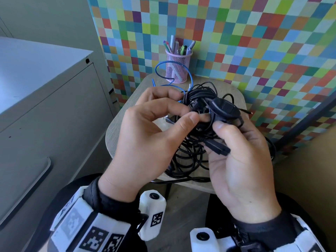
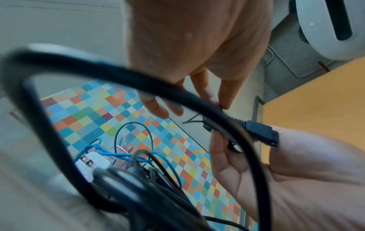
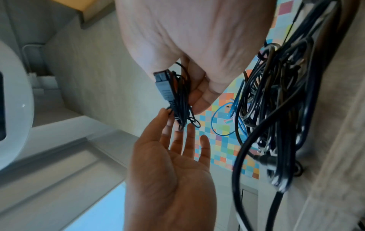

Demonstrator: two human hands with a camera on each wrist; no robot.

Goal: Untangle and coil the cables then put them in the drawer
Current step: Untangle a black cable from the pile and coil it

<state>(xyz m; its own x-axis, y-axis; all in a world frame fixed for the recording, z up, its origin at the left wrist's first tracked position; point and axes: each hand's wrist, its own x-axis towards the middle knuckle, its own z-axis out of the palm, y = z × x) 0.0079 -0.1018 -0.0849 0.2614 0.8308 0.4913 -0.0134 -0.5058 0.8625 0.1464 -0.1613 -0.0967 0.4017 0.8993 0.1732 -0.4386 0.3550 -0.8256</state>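
Black cables (image 1: 192, 157) tangled on wooden table (image 1: 116, 135) | both hands' fingers apparently pinching strands | checkered wall (image 1: 254, 42)

A pink mesh pen cup (image 1: 177, 69) full of pens and markers (image 1: 179, 47) stands at the far edge of a small wooden table (image 1: 125, 113), against a wall of many-coloured squares (image 1: 236, 42). A grey metal cabinet (image 1: 45, 99) stands to the left.
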